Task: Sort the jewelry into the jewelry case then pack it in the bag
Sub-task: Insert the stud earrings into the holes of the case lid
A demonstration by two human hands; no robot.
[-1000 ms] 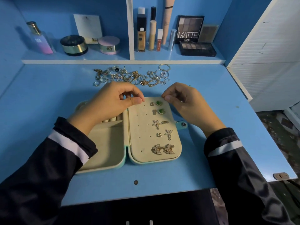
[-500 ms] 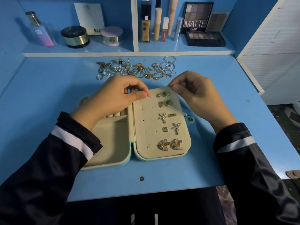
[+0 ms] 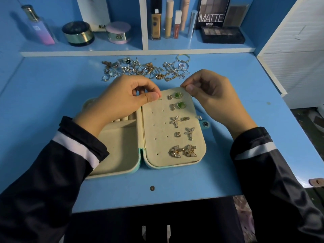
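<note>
Two halves of the jewelry case lie open flat near the front edge of the desk, long axis front to back. The left hand pinches something unseen, the right hand the earring panel at its far corner — loose jewelry beyond.

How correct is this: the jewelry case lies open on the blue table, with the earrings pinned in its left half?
Not quite. The head view shows the earrings pinned in the right half of the open jewelry case. The case does lie open on the blue table.
</note>
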